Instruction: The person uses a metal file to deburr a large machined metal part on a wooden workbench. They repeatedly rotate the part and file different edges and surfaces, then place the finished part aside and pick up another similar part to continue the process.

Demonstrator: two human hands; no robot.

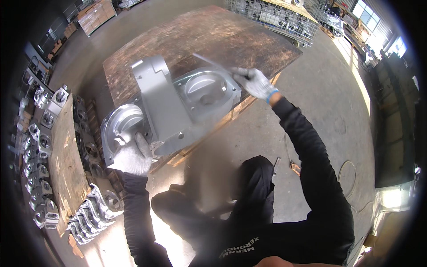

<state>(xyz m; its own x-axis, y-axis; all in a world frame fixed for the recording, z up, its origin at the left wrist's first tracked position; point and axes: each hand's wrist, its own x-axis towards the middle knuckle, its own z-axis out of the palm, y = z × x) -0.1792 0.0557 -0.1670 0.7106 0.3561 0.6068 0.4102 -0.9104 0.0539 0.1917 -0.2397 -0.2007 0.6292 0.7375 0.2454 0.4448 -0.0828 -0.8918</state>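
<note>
A large silver-grey metal casting point(167, 104) lies on the brown wooden tabletop point(195, 33), with a round hollow at each end and a raised block between them. My left hand point(133, 155), in a white work glove, grips the near left end beside the round hollow; some of its fingers are hidden. In a matching glove, my right hand point(254, 82) is closed around the end of a thin, straight file point(209, 60). The file is blurred and reaches over the far rim of the right-hand hollow. Whether it touches the metal, I cannot tell.
Several similar castings point(95, 211) stand to the left around a wooden board point(66, 164). A wire cage point(271, 20) of metal parts is beyond the table. On the floor at right lie an orange-handled tool point(295, 168) and a hose point(349, 178).
</note>
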